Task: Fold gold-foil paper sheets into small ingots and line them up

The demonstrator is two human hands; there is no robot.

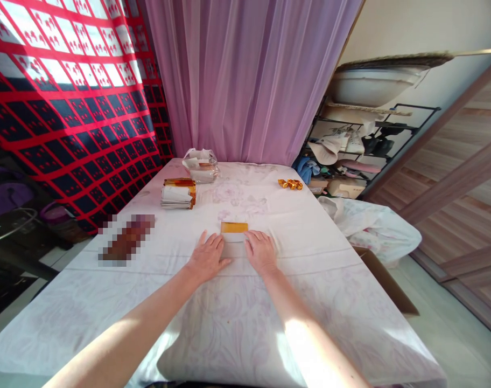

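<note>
A small sheet of gold paper with a white lower strip lies flat on the cloth-covered table between my hands. My left hand rests palm down, its fingers stretched and thumb apart, with the fingertips at the sheet's left edge. On the other side, my right hand has its thumb and bent forefinger at the right edge of the paper, seemingly pinching it. Farther back on the left is a stack of white and gold paper sheets. Folded shiny gold paper pieces sit together at the back right.
A clear plastic bag with papers inside stands at the table's far left. A blurred-out reddish-brown patch is on the left side. Purple curtains hang behind the table. Past its right edge are a loaded shelf rack and a cardboard box.
</note>
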